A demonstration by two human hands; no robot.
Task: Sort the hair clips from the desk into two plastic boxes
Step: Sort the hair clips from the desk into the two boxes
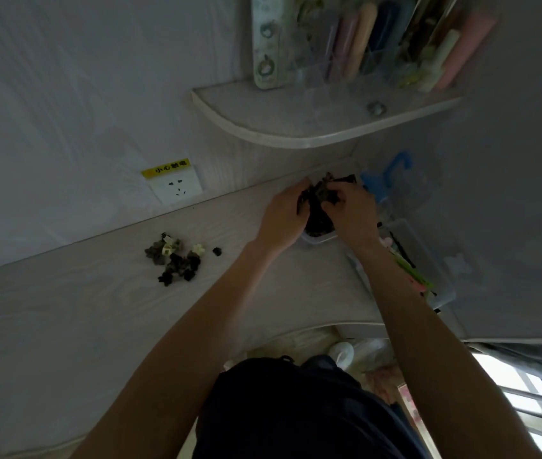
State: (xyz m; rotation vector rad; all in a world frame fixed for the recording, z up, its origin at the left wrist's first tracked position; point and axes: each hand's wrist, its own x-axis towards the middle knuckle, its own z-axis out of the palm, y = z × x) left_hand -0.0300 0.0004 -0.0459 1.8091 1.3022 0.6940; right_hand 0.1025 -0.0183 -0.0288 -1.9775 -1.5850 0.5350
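Head view: hands (316,210) over box rim (316,240)

Two bare arms, no sleeves showing, no rings or watch on the hands, dark top (296,409) below

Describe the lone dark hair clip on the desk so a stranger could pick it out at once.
Start at the white wall socket with its yellow label, then drop down to the heap of clips on the pale desk. Just right of that heap lies the lone dark clip, small, all dark, touching none of the others.
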